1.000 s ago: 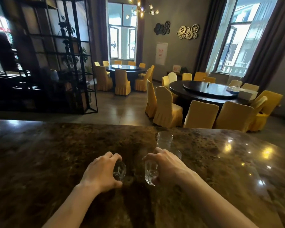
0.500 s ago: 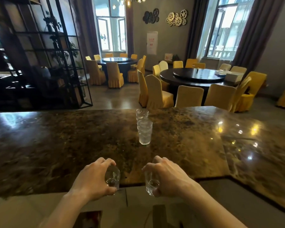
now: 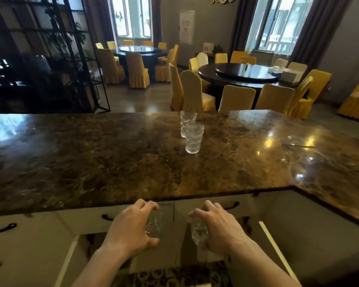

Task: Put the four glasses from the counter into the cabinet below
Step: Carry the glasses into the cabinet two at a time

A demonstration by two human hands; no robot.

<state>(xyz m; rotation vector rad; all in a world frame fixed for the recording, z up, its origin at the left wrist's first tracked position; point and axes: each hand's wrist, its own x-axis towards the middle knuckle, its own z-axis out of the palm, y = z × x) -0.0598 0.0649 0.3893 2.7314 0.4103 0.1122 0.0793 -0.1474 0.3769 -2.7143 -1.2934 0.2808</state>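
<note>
I see both my bare forearms coming up from the bottom edge, angling inward toward each other. My left hand (image 3: 131, 228) is palm down, knuckles up, fingers curled over the top of a small glass (image 3: 153, 225) with the thumb pressed under its lower side; that grip is closed round it. My right hand (image 3: 220, 226) mirrors it, back of the hand facing me, fingers arched forward and wrapped about a second glass (image 3: 198, 233), thumb tucked out of sight behind. The two hands sit level, near each other but apart, wrists roughly straight, both below the tabletop (image 3: 112, 162) edge.
</note>
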